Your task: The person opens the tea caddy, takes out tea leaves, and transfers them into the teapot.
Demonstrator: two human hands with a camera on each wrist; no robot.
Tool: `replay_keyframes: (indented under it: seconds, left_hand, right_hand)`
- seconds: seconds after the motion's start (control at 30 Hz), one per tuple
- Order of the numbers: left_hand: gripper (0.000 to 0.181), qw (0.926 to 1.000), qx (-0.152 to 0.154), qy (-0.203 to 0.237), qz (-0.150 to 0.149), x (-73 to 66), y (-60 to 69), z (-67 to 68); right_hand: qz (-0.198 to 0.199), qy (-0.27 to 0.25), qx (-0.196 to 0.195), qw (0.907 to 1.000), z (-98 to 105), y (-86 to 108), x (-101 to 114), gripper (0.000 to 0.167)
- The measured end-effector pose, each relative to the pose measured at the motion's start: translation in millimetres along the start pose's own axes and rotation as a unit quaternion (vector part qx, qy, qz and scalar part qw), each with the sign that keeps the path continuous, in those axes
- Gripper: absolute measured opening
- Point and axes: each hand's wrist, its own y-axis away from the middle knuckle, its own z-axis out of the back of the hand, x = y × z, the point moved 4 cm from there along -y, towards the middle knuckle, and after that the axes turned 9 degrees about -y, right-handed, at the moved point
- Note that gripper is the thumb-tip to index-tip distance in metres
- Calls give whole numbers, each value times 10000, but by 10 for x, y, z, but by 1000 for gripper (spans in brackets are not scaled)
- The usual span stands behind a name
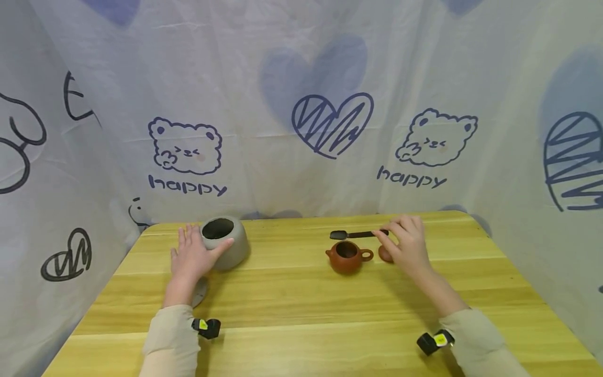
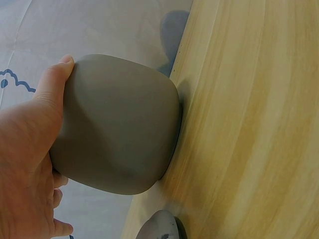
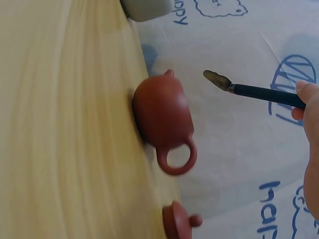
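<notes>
My left hand (image 1: 190,254) holds a round grey jar (image 1: 233,251) near its dark open mouth, with the thumb on the near right side and the fingers on the left. In the left wrist view the jar (image 2: 119,124) stands on the table, its far side hidden. A grey lid (image 1: 200,292) lies in front of it, partly behind my wrist. My right hand (image 1: 407,246) pinches the black handle of a small tea scoop (image 3: 218,79), held above the table. Below the scoop stands a lidless reddish-brown teapot (image 1: 346,260), handle to the right. Its knobbed lid (image 3: 178,220) is partly hidden by my right hand in the head view.
The wooden table (image 1: 282,309) extends in front of the teapot and jar. A white printed cloth (image 1: 254,104) hangs behind the table and along both sides.
</notes>
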Motion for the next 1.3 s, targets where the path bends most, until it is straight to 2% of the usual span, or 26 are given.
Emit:
replay_keyframes:
  seconds: [0.3, 0.6, 0.7, 0.93, 1.3]
  left_hand:
    - [123, 10000, 5, -15, -13, -34, -20, 9]
    - [123, 10000, 10, 7, 19, -33, -18, 19]
    - [123, 10000, 15, 10, 33, -33, -13, 18]
    - [124, 10000, 28, -13, 66, -17, -8, 2]
    - [125, 9999, 36, -60, 81, -5, -15, 20]
  right_hand:
    - [98, -71, 98, 9999, -247, -139, 139, 50]
    - [150, -386, -39, 9991, -572, -324, 291, 48]
    - [40, -455, 63, 9989, -698, -376, 331, 42]
    - [-111, -532, 173, 9984, -999, -473, 446, 16]
    - [-251, -684, 321, 9968, -1462, -621, 655, 17]
